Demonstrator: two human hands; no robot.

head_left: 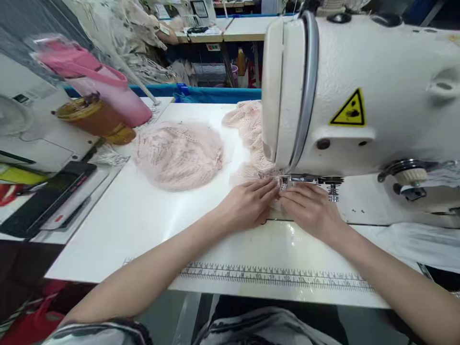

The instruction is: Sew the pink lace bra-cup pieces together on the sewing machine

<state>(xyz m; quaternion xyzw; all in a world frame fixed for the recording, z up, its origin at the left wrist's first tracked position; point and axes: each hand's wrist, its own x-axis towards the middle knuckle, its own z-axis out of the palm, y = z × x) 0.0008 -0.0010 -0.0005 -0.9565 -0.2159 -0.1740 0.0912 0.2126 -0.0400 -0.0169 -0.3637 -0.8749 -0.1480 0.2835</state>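
A white sewing machine [345, 81] fills the right of the view. Pale pink lace fabric [255, 139] runs from behind its head down to the presser foot [283, 182]. My left hand [249, 203] lies just left of the foot, fingers pressed together on the lace edge. On the other side, my right hand [312, 208] pinches the fabric's near edge close to the foot. Both sets of fingertips nearly meet there, and they hide most of the cloth between them. A rounded pile of similar pink lace [179, 153] rests on the table to the left.
A printed ruler scale [273, 276] runs along the front of the white table [143, 239]. At left stand a pink bottle [111, 91], a brown cup [97, 117] and a black case [46, 199]. White cloth [424, 244] lies at right. Another person's arm [167, 34] shows at the back.
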